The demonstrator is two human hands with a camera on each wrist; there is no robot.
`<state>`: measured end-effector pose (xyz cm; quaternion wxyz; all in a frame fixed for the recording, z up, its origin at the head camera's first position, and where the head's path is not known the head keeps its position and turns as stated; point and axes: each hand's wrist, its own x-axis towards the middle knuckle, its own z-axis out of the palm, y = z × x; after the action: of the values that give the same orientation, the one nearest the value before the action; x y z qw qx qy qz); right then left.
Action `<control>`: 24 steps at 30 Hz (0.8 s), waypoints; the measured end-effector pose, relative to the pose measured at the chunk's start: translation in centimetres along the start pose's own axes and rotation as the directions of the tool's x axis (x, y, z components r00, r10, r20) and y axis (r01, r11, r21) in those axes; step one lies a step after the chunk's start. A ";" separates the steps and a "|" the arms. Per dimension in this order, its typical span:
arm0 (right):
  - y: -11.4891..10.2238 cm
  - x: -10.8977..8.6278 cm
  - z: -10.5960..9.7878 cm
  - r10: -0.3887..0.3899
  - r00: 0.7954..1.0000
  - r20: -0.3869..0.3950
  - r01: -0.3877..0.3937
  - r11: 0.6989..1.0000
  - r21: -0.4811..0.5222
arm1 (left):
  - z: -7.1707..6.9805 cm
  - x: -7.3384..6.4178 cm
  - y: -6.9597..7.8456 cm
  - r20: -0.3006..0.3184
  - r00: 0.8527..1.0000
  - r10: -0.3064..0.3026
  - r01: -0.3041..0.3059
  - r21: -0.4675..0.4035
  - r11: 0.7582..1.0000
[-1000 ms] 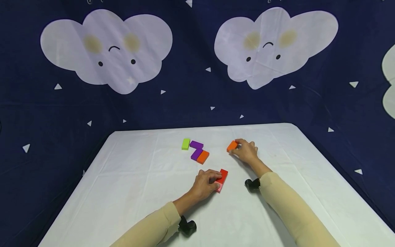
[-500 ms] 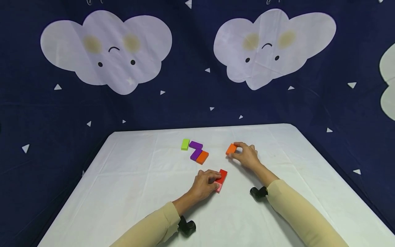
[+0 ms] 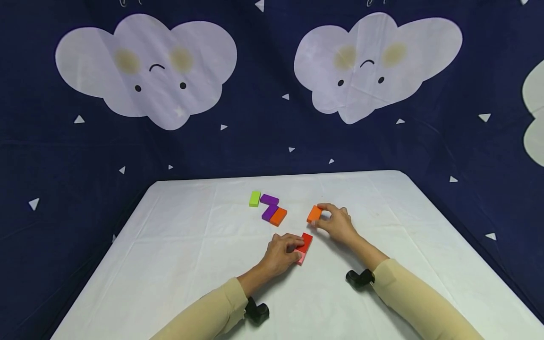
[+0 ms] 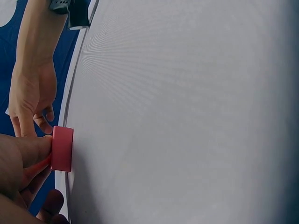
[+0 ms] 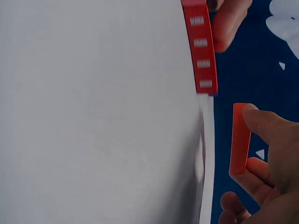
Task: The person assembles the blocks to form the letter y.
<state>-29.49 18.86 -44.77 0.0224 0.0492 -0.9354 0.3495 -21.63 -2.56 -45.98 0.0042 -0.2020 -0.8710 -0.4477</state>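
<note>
Left hand (image 3: 278,255) curled on a pink block (image 3: 301,260) and a red block (image 3: 306,241), right hand (image 3: 337,224) clamped on an orange block (image 3: 314,213).
Near the frame's centre, on creased white cloth (image 3: 170,264), lie a lime block (image 3: 254,199), two purple blocks (image 3: 269,212) and a second orange block (image 3: 278,216) flat against the lower purple one — all smooth, straight-edged bars. At lower centre, the left thumb rests on the pink block and fingertips on the red block, set end to end; pale rectangles (image 5: 203,63) line the red one's side in the right wrist view. Right of centre, thumb and fingers pinch the orange block by opposite ends, above the cloth — a beige sleeve (image 3: 420,295) at lower right.
</note>
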 end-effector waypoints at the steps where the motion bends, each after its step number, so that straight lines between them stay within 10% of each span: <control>1: 0.0 -0.2 0.1 -0.006 1.000 0.000 0.006 1.000 0.003 | 0.0 0.0 0.0 -0.001 1.000 0.001 -0.001 0.001 1.000; 24: 0.2 -1.6 1.0 -0.027 0.998 0.050 0.027 1.000 -0.005 | -0.1 -0.1 0.0 0.003 1.000 0.011 -0.011 0.010 1.000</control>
<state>-27.88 18.45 -45.74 0.0041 0.0703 -0.9359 0.3452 -21.57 -2.67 -45.90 0.0062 -0.2074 -0.8722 -0.4429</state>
